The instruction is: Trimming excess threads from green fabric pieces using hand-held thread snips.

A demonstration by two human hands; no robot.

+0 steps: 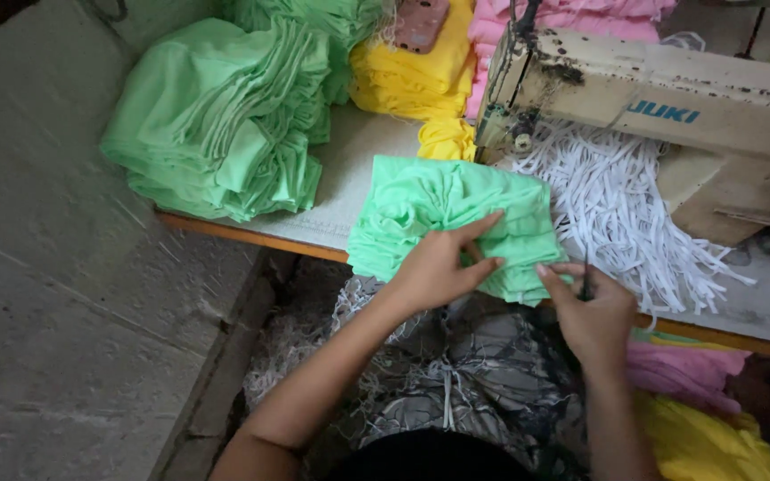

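Left grip pinches green cloth at table edge; right grip seemingly closed on dark tool.

I see both forearms bare, no sleeves, watch or rings on the left hand or right hand. Below them, grey patterned trousers with a pale drawstring.

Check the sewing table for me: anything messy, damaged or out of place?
White elastic strips lie in a loose tangle beside the sewing machine, some hanging over the table edge. The machine's paint is chipped and grimy. Thread scraps litter the floor.
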